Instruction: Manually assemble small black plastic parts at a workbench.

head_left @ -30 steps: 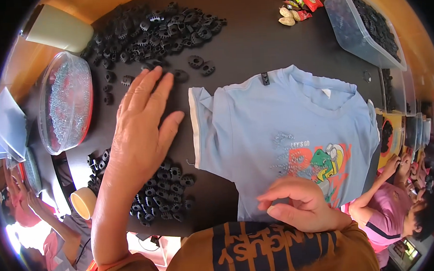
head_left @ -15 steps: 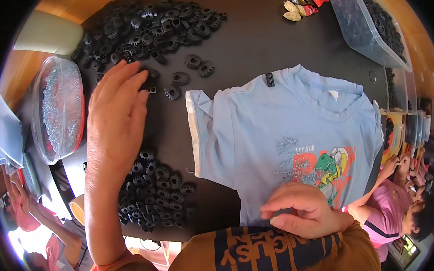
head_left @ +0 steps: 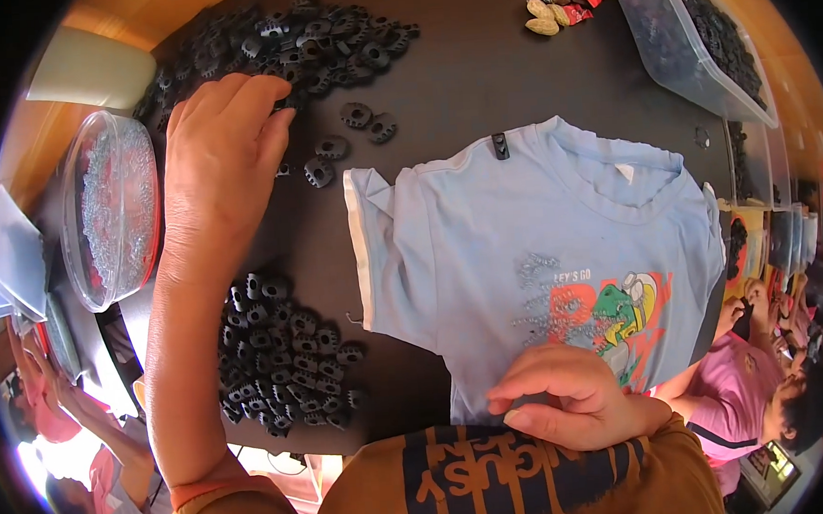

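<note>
My left hand (head_left: 224,141) is bent over the near edge of a large pile of black toothed plastic pieces (head_left: 345,51), which look like claw hair clip halves. Its fingers are curled with the thumb close below; what they grip is hidden. My right hand (head_left: 568,393) rests, loosely curled, at the lower part of a light blue T-shirt (head_left: 485,234). Thumb and forefinger are apart, and nothing shows between them. Small clear springs (head_left: 550,320) lie scattered on the shirt's print. One black piece (head_left: 500,146) sits on its shoulder.
A clear round tub of springs (head_left: 116,217) stands at the left. A second heap of black pieces (head_left: 286,357) lies near me. Clear bins (head_left: 689,56) of black pieces stand at the far right, near peanuts and wrapped sweets (head_left: 561,7). Other people (head_left: 734,380) sit at both sides.
My left hand has moved farther away, onto the large pile, and its fingers have curled in. My right hand stays in place. The whole view has shifted slightly.
</note>
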Available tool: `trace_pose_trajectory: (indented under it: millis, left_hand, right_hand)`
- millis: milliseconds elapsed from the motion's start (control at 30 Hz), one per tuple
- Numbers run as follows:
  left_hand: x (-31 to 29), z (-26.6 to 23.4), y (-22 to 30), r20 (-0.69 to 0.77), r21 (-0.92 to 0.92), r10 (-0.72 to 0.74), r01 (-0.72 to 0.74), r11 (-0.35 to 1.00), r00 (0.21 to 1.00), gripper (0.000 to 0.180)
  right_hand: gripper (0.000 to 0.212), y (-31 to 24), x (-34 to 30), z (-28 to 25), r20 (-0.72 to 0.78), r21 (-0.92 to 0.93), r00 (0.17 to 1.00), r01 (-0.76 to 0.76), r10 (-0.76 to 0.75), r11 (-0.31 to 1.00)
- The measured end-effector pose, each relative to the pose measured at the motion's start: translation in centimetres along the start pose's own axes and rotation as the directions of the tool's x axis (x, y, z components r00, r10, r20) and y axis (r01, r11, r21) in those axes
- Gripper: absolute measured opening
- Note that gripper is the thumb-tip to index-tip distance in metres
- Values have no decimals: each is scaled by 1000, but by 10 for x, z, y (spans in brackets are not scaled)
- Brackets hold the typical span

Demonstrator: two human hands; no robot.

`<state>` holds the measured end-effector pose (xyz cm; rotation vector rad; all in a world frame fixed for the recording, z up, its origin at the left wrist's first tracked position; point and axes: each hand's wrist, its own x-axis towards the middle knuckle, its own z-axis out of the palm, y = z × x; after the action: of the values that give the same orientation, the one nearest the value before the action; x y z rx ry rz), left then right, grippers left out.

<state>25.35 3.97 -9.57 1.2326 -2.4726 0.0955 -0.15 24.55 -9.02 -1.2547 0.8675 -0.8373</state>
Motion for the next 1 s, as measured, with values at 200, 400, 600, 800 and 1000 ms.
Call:
trace_pose_trajectory:
  millis: [200,400,600,800,1000]
  left_hand:
    - [-13,-20,22,77,-186,-179,190,964,981,19]
    - [-45,-59,97,305,-621,-194,349,701,932,21]
    - [-73,-76,141,247,-694,22,160,702,969,32]
    - [-88,-79,165,208,-717,26,134,684,978,33]
    - [-94,-94,172,245,-703,39,150,695,969,30]
  right_hand:
    - [20,1,-6,5,-33,17,999,21,-20,1000]
    - [23,6,-8,1,-208,-79,971,102,-116,992]
    - [40,-1,-3,9,-209,-248,914,294,-347,923]
    - [29,11,-15,20,-234,-193,873,390,-429,900]
    - [19,6,-22,25,-177,-1,901,403,-397,915]
